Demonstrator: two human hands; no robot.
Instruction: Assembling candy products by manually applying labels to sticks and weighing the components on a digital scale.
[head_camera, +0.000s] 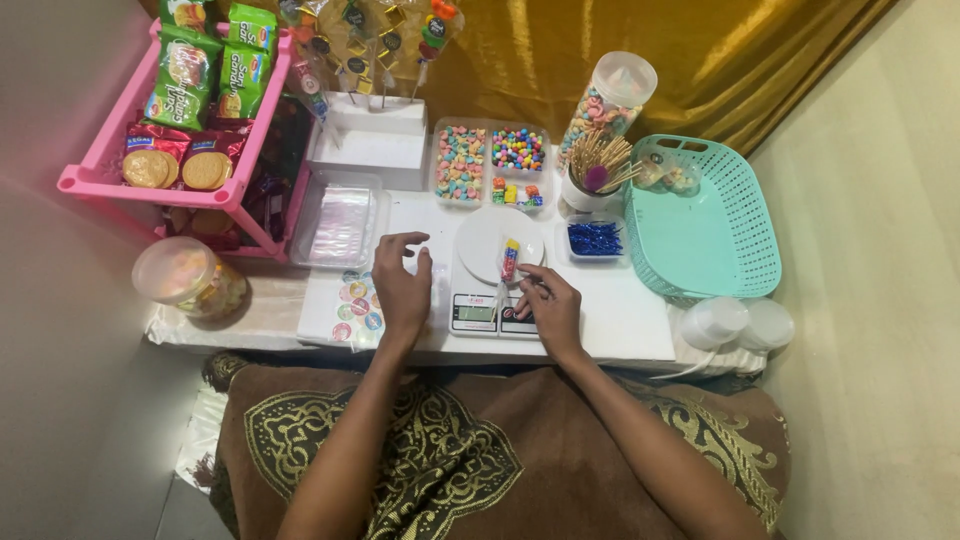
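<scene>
your hands at the desk's front edge
left hand (402, 288) hovers half-curled and empty over the sticker sheet (359, 305); right hand (548, 305) pinches the candy packet (509, 260) lying on the scale (488, 300).

I see my left hand (402, 290) at frame centre, fingers curled over a sheet of round stickers (358, 305) on the white table (620, 320). My right hand (548, 308) rests by the small kitchen scale (482, 312), whose white plate (492, 245) carries a narrow candy packet (510, 260). A teal basket (705, 225) sits right, a pink rack (110, 170) upper left
</scene>
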